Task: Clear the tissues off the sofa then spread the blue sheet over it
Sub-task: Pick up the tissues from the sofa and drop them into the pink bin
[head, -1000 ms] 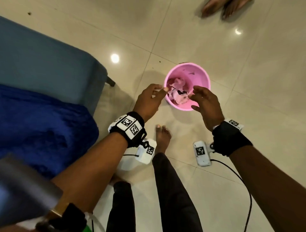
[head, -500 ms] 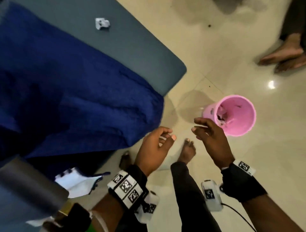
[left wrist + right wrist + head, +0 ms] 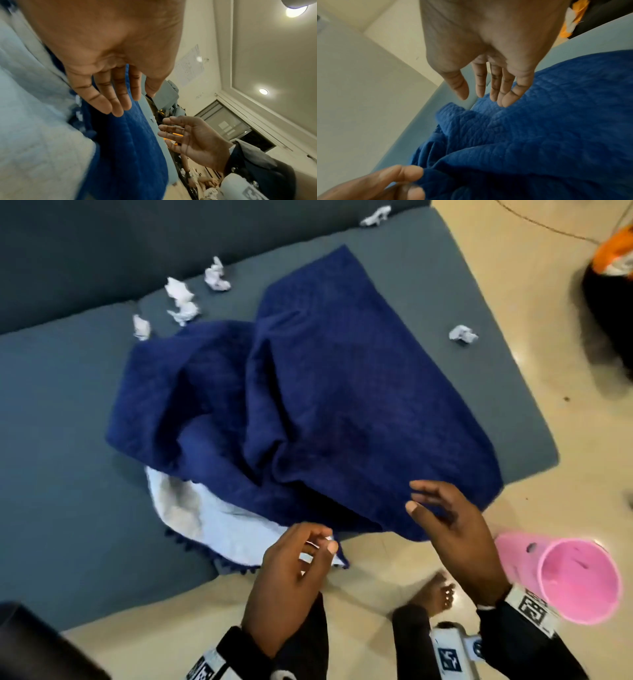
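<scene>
Head view: blue sheet (image 3: 308, 405) lies rumpled on the grey sofa (image 3: 61, 412)
Tissues: crumpled tissues (image 3: 181, 299) scattered on the cushions behind it
Left hand (image 3: 291, 583): fingers loose, holding nothing
Right hand (image 3: 455, 529): fingers spread, empty
Floor: pink bin (image 3: 579, 580) beside the right wrist

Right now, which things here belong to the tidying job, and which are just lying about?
Part of the job:
crumpled tissues
blue sheet
sofa
pink bin, already used for tissues

Just lying about:
orange and black bundle on the floor
</scene>
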